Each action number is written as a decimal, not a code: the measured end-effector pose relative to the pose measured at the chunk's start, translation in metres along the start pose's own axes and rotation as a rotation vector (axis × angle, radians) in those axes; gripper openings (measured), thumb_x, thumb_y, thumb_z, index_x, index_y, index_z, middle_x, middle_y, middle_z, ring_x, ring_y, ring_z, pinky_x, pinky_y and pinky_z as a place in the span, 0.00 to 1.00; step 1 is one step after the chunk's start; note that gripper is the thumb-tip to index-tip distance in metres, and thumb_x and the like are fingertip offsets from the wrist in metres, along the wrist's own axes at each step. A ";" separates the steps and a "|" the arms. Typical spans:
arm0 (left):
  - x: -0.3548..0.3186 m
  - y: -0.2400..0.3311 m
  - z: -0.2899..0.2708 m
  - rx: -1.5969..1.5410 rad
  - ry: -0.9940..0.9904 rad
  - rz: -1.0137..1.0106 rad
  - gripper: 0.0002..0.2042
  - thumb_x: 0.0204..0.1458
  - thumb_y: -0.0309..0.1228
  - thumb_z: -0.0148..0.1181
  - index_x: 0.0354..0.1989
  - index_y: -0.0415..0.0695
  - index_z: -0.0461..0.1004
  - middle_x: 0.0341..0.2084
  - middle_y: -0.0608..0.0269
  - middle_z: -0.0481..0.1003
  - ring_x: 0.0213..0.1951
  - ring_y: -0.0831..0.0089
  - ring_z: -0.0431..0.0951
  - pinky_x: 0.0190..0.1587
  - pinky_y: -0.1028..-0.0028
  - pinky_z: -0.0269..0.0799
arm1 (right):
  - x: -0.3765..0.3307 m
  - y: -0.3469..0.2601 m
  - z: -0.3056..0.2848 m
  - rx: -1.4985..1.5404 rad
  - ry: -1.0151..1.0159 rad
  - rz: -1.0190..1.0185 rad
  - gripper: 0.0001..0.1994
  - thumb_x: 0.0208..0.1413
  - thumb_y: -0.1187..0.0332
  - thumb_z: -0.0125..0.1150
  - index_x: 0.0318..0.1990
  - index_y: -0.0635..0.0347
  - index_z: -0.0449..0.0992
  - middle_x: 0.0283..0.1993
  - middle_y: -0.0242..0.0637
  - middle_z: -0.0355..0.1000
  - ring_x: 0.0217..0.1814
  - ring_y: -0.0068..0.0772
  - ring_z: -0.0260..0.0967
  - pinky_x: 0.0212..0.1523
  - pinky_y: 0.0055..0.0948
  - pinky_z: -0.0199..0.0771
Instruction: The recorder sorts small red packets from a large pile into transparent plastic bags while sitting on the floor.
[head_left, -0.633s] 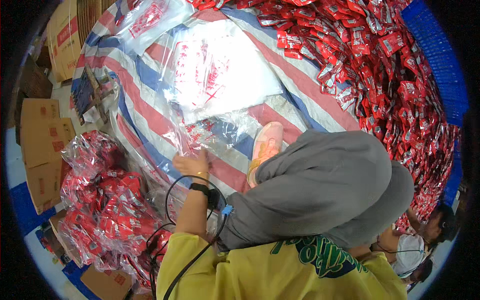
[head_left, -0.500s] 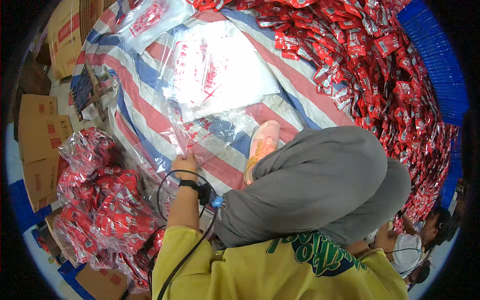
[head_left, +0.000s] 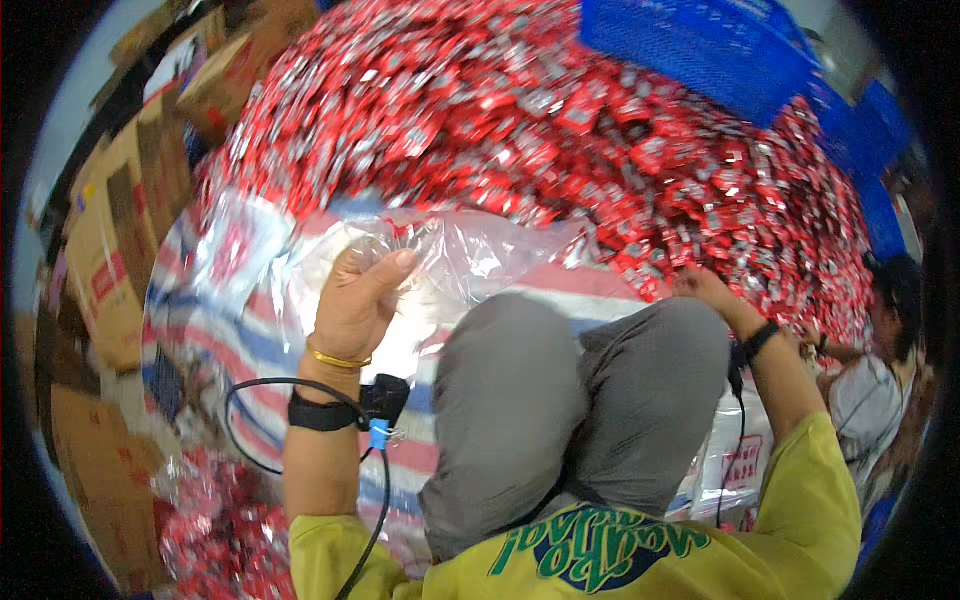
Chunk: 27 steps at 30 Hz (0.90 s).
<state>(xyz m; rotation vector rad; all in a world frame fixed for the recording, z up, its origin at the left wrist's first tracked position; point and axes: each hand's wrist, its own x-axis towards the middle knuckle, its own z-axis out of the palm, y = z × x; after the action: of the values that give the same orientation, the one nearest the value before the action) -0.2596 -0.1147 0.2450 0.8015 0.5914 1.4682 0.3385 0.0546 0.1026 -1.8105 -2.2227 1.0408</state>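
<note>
My left hand (head_left: 355, 290), with a yellow bangle and a black strap at the wrist, grips the edge of a clear plastic bag (head_left: 490, 250). The bag spreads rightward over the striped sheet, in front of my knees. My right hand (head_left: 705, 290) reaches past my right knee to the near edge of a large heap of small red packets (head_left: 560, 150). Its fingers are smeared by motion, so whether a packet is in them does not show.
Blue plastic crates (head_left: 690, 55) stand behind the heap. Cardboard boxes (head_left: 105, 270) line the left side. Filled clear bags of red packets (head_left: 220, 530) lie at the lower left. Another person (head_left: 875, 400) sits at the right. A cable hangs from my left wrist strap.
The view has turned toward the heap. My left hand has lifted the clear bag in front of my knees. My right hand has come into sight by the packets.
</note>
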 end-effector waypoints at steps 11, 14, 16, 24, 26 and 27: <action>0.139 0.038 0.185 0.513 -0.429 -0.040 0.18 0.55 0.25 0.67 0.54 0.37 0.75 0.48 0.60 0.79 0.45 0.71 0.79 0.56 0.67 0.74 | 0.004 -0.245 -0.192 1.421 -0.492 -0.281 0.28 0.67 0.43 0.55 0.54 0.64 0.78 0.52 0.49 0.80 0.58 0.45 0.77 0.57 0.52 0.78; 0.169 0.023 0.143 0.859 -0.236 -0.120 0.15 0.52 0.26 0.71 0.46 0.40 0.76 0.39 0.64 0.77 0.35 0.75 0.76 0.45 0.71 0.75 | 0.016 -0.247 -0.184 1.358 -0.048 -0.369 0.17 0.64 0.59 0.64 0.51 0.64 0.79 0.48 0.45 0.81 0.51 0.43 0.80 0.55 0.50 0.80; 0.186 0.003 0.106 1.054 -0.054 -0.156 0.14 0.50 0.27 0.72 0.43 0.41 0.76 0.34 0.66 0.75 0.30 0.78 0.73 0.38 0.73 0.75 | 0.022 -0.252 -0.176 1.341 0.185 -0.343 0.11 0.59 0.73 0.66 0.48 0.65 0.79 0.44 0.41 0.81 0.44 0.39 0.81 0.52 0.46 0.83; 0.202 -0.058 0.147 0.540 -0.125 -0.405 0.19 0.65 0.45 0.60 0.49 0.40 0.74 0.42 0.55 0.80 0.44 0.64 0.83 0.47 0.65 0.82 | 0.048 -0.234 -0.090 0.360 0.236 -0.499 0.13 0.49 0.63 0.72 0.39 0.59 0.83 0.38 0.40 0.82 0.37 0.37 0.80 0.43 0.38 0.80; 0.205 -0.074 0.159 0.565 -0.190 -0.571 0.22 0.65 0.50 0.58 0.51 0.41 0.74 0.42 0.55 0.80 0.44 0.62 0.84 0.46 0.64 0.83 | 0.053 -0.242 -0.073 0.105 0.176 -0.685 0.14 0.46 0.63 0.70 0.38 0.61 0.82 0.36 0.54 0.79 0.39 0.54 0.79 0.42 0.48 0.78; 0.206 -0.074 0.159 0.626 -0.163 -0.616 0.23 0.64 0.50 0.59 0.51 0.41 0.74 0.42 0.55 0.80 0.44 0.61 0.84 0.46 0.63 0.83 | 0.042 -0.264 -0.072 -0.030 0.091 -0.644 0.13 0.49 0.66 0.67 0.41 0.62 0.81 0.39 0.53 0.79 0.42 0.56 0.79 0.44 0.48 0.79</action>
<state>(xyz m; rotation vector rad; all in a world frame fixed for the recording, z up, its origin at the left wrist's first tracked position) -0.0808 0.0768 0.3114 1.0811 1.0838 0.6408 0.1406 0.1074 0.2885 -0.9840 -2.4941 0.7685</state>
